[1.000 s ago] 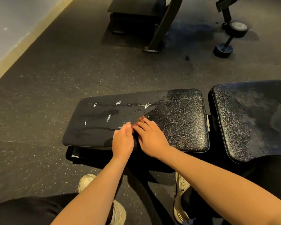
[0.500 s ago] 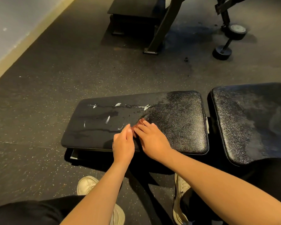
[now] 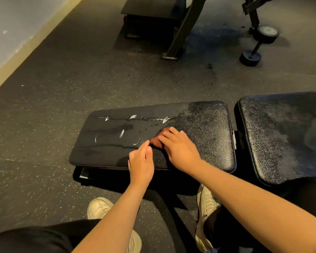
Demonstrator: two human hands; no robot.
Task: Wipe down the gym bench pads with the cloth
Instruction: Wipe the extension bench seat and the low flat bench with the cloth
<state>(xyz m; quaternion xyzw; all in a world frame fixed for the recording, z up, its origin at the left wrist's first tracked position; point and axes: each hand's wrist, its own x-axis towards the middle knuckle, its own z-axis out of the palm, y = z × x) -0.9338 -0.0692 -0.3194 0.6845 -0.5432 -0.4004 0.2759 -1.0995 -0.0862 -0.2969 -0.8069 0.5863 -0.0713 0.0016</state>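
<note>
Pressing the red cloth (image 3: 155, 141) with straight fingers, the right hand (image 3: 181, 152) is lying on the bench pad (image 3: 208, 132). The left hand (image 3: 140, 163) is lying flat beside it.

cloth (image 3: 156, 140) on left pad (image 3: 199, 125), under right hand (image 3: 179, 148)

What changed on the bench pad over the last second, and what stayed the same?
The right hand slid the reddish-brown cloth slightly rightward along the black textured bench pad, away from the left hand, opening a gap that shows more cloth. Nothing was taken or let go. The left hand stayed at the pad's near edge; the white streaks, the second black pad and the black dumbbell are unchanged.
</note>
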